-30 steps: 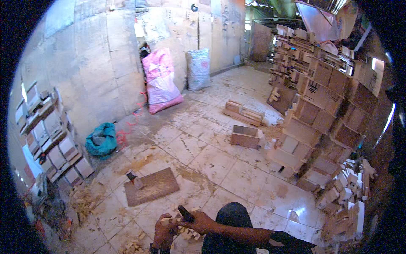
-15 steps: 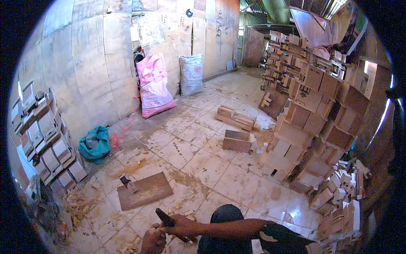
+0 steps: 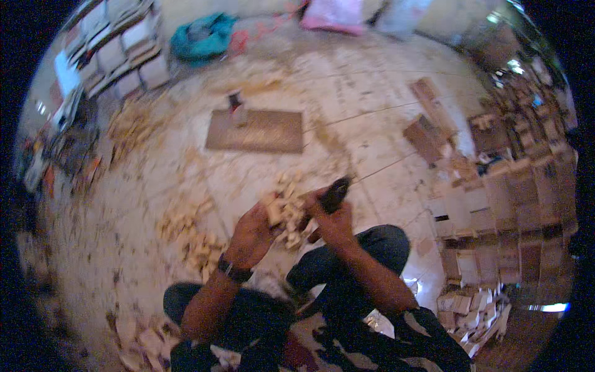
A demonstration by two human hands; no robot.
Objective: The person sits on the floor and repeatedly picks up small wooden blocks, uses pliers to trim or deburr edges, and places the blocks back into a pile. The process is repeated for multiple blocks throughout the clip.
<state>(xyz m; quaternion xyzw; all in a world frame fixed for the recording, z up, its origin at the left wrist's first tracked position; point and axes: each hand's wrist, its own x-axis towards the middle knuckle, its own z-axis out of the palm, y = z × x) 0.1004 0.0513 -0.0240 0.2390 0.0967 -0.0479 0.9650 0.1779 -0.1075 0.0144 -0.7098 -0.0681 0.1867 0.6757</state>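
Note:
My right hand (image 3: 334, 222) is closed round a dark, thick-ended tool (image 3: 336, 191), which motion blur leaves too unclear to name. Just left of it, my left hand (image 3: 251, 230), with a dark band at its wrist, has its fingers closed on a small pale wooden block (image 3: 273, 209). The two hands are apart, above the floor and in front of my knees. Loose wood offcuts (image 3: 290, 230) lie beneath and between them. Beyond the hands, a flat brown board (image 3: 273, 133) lies on the floor with a small dark-topped object (image 3: 237, 111) standing on it.
More offcuts (image 3: 192, 239) are scattered at left. Stacked wooden boxes (image 3: 496, 211) line the right, and pale boxes (image 3: 114, 56) the far left. A teal sack (image 3: 203, 40) and a pink sack (image 3: 334, 13) stand at the back. Wooden pieces (image 3: 427, 136) lie at far right.
My view has tipped down and turned, so both forearms and my knees now show. My hands, close together before, have moved apart; the dark tool stays in my right hand.

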